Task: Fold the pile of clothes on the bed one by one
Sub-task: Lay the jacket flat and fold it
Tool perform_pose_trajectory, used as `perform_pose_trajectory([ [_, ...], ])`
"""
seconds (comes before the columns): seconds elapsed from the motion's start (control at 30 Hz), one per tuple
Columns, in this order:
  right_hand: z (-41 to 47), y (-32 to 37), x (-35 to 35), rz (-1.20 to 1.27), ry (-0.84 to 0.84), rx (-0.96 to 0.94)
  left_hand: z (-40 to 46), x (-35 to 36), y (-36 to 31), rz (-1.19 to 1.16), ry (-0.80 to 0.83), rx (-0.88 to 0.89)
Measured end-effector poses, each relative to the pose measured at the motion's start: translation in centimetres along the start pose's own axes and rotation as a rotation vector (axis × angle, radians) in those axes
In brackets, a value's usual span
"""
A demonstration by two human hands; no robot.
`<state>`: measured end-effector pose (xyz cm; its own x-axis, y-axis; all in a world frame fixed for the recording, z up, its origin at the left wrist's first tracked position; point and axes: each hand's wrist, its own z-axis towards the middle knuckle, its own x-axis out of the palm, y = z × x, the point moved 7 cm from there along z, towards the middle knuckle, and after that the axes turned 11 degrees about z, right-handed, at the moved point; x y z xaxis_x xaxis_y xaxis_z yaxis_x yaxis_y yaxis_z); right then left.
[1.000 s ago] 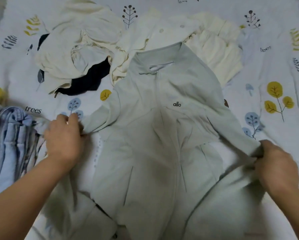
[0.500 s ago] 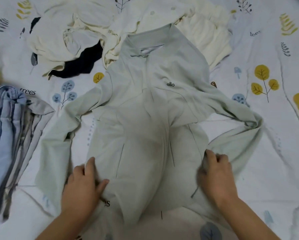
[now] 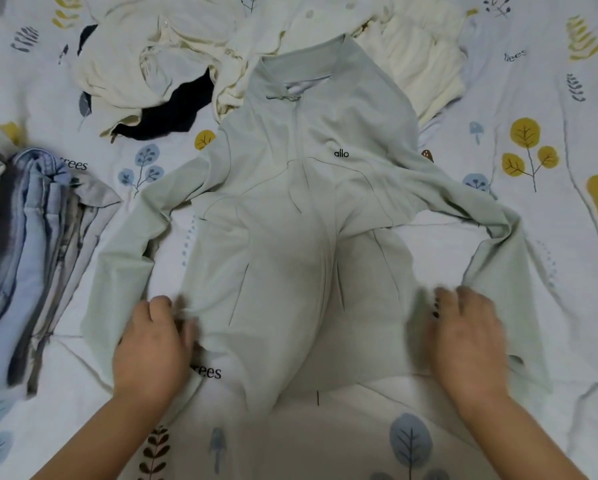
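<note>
Head view: a pale green jacket (image 3: 290, 237) lies face-up, spread on the bed (image 3: 550, 306), sleeves out. The left hand (image 3: 152, 344) pinches its lower left hem. The right hand (image 3: 467, 337) rests flat, fingers released, on the lower right hem.

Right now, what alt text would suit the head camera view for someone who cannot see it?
Two hands, left hand and right hand, rest on the hem of a pale green zip-up jacket spread flat on a tree-print white bedsheet, with unfolded cream clothes beyond it.
</note>
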<state>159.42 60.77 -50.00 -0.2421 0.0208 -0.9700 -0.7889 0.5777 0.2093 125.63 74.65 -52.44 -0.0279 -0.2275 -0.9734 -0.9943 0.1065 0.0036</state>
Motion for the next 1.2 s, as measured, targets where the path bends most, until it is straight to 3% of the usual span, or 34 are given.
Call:
perform_pose_trajectory([
  [0.13, -1.2, 1.4, 5.5, 0.028, 0.319, 0.175, -1.4, 2.5, -0.6, 0.095, 0.147, 0.033],
  [0.27, -1.2, 1.0, 5.7, 0.331, 0.355, 0.255, -0.3, 3.1, -0.7, 0.047, 0.208, 0.081],
  [0.37, -1.9, -0.1, 4.0, 0.346, 0.350, 0.245, 0.2, 2.5, 0.2, -0.025, 0.211, 0.108],
  [0.47, -4.0, -2.3, 1.7, 0.345, 0.329, 0.298, -0.5, 1.5, 3.9, -0.044, 0.229, 0.011],
  [0.57, -6.2, -5.2, 0.6, 0.331, 0.355, 0.443, -1.9, 1.7, 7.9, -0.012, 0.385, -0.096],
  [0.7, -8.2, -6.3, 1.8, 0.322, 0.464, 0.535, -3.7, 3.7, 8.9, 0.178, 0.631, 0.013],
  [0.8, -7.7, -6.1, 2.6, 0.310, 0.428, 0.549, -2.7, 3.1, 7.6, 0.164, 0.483, -0.003],
  [0.87, -6.3, -4.8, 2.2, 0.369, 0.274, 0.513, -1.7, 1.9, 5.8, -0.037, 0.301, -0.111],
  [0.93, -4.9, -2.8, 2.4, 0.429, 0.223, 0.480, -1.1, 1.7, 3.7, -0.180, 0.224, -0.160],
  [1.07, -4.1, -0.8, 4.5, 0.420, 0.358, 0.480, -1.1, 3.1, 1.2, -0.241, 0.300, -0.093],
  [1.2, -4.4, -1.8, 5.2, 0.171, 0.571, 0.499, -0.9, 3.2, 1.9, 0.076, 0.414, 0.028],
])
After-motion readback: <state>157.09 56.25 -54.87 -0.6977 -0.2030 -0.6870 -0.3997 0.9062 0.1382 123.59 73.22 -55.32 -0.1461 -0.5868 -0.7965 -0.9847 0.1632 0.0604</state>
